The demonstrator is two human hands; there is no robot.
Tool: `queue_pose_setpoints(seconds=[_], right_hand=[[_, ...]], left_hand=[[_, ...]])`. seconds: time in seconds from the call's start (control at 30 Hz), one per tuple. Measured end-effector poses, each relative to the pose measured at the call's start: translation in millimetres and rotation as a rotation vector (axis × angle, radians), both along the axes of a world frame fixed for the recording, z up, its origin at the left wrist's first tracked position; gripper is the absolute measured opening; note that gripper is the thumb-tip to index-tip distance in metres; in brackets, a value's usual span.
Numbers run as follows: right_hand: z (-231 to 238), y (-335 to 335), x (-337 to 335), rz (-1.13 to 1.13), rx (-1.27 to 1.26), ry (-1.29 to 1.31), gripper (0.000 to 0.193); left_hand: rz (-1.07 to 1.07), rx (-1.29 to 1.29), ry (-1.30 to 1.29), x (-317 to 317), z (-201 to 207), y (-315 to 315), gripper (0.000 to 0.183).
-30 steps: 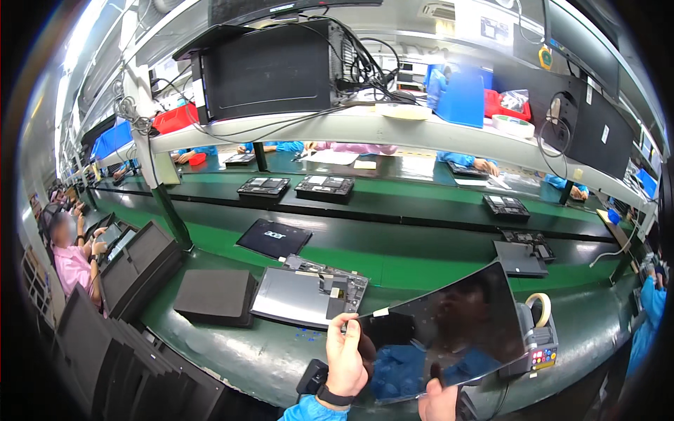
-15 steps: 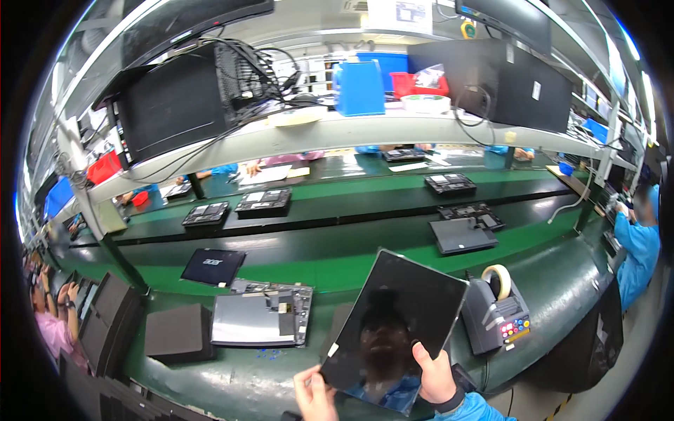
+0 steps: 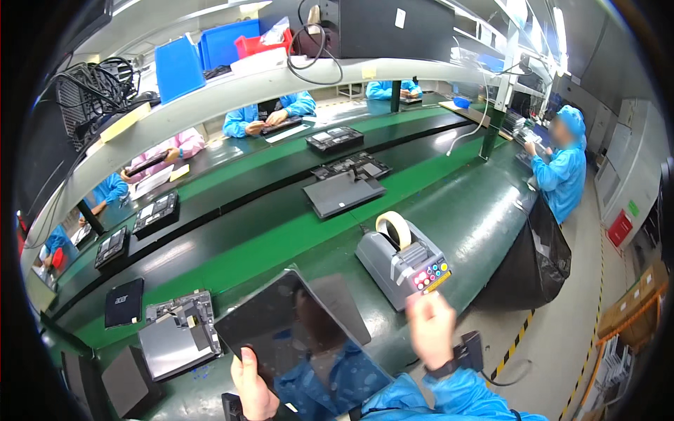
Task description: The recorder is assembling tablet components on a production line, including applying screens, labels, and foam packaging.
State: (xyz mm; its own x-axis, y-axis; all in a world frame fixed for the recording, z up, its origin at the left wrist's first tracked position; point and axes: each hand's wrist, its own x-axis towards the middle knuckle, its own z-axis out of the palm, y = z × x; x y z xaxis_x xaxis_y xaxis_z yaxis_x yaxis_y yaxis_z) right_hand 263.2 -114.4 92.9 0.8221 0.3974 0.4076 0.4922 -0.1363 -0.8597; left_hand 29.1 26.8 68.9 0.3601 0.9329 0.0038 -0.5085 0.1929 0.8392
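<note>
My left hand [image 3: 253, 389] grips a glossy black screen panel [image 3: 298, 344] by its left edge, thumb on the glass. The panel is tilted, and blue sleeves reflect in it. My right hand [image 3: 431, 328], smeared by motion, is at the front of a grey tape dispenser [image 3: 399, 263], just below its coloured buttons. Its fingers look bunched, but whether they hold anything is not clear. A roll of pale tape [image 3: 394, 230] sits on top of the dispenser. Behind the panel lies a flat dark board [image 3: 342, 305], partly hidden.
An opened laptop chassis [image 3: 175, 337], a dark lid [image 3: 124, 303] and a dark grey block [image 3: 128, 382] lie to the left. Further laptop parts [image 3: 344, 193] rest across the green bench. Co-workers in blue sit opposite; one [image 3: 558, 168] works at the right. A black bag [image 3: 526, 259] hangs at the bench edge.
My view has swung right. My right hand has let go of the panel and moved to the tape dispenser. The left hand now holds the panel alone, by its left edge.
</note>
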Motion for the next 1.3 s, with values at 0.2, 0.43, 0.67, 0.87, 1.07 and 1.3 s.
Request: queue_pose_setpoints(seconds=[0.2,0.43,0.67,0.87,1.07,1.3], right_hand=[[-57.2,-49.3,71.2,-0.217,-0.07,0.591,0.025],[-12.6,-52.4,49.1,-0.002,0.208,0.272,0.01],[31.0,49.9,-0.8,0.636,-0.146,0.002,0.016],[21.6,71.2,-2.3,0.57,-0.29,-0.134,0.03],[-6.4,76.1,-16.5,0.635,0.081,0.389,0.019],[-12.0,83.8,-12.5,0.779,0.281,0.832,0.018]], left_hand=[[0.036,0.037,0.067,6.2,-1.3,-2.4,0.033],[0.036,0.021,0.18,5.7,-13.3,-7.2,0.03],[-0.033,-0.001,0.145,-0.4,-12.0,-9.6,0.03],[-0.027,-0.017,0.137,-2.4,-11.0,-12.1,0.028],[-0.001,0.023,0.156,2.0,-14.8,-13.4,0.025],[-0.035,-0.092,0.145,6.2,-2.5,-15.2,0.029]])
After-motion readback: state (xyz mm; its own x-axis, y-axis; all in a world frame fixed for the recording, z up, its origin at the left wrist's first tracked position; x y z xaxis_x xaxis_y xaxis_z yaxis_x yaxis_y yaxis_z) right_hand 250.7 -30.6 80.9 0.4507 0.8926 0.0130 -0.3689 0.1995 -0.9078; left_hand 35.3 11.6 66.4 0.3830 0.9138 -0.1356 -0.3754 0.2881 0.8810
